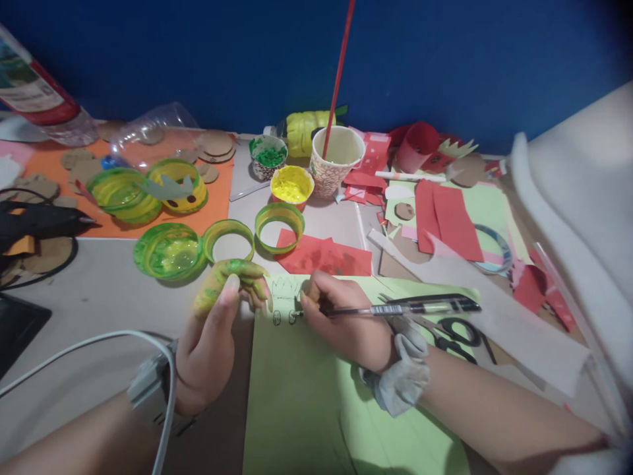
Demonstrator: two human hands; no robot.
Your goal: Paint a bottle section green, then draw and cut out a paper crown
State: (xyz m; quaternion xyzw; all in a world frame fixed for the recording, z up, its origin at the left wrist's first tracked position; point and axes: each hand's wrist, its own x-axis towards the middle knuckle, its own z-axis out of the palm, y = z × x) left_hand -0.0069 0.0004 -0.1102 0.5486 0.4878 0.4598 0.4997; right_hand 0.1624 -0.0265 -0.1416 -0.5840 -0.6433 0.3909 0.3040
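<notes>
My right hand (346, 316) is closed round a clear-barrelled pen (356, 310) with a black cap on its far end. The pen's tip is at a light green sheet of paper (297, 396), beside small drawn shapes: a zigzag crown outline and two little ovals with marks inside. My left hand (222, 310), smeared with green and yellow paint, hovers or rests at the sheet's upper left edge; I cannot tell which. Its fingers are loosely curved and nothing shows in them. Just beyond it lie green-yellow painted rings (229, 243) and a painted cup base (171, 252).
Scissors (455, 336) lie under my right wrist. Behind stand a cup of yellow paint (291, 186), a cup of green paint (268, 157) and a paper cup (336, 161) with a red stick. A glue gun (39, 221) is at left; red paper scraps (445, 218) at right. A white cable crosses my left wrist.
</notes>
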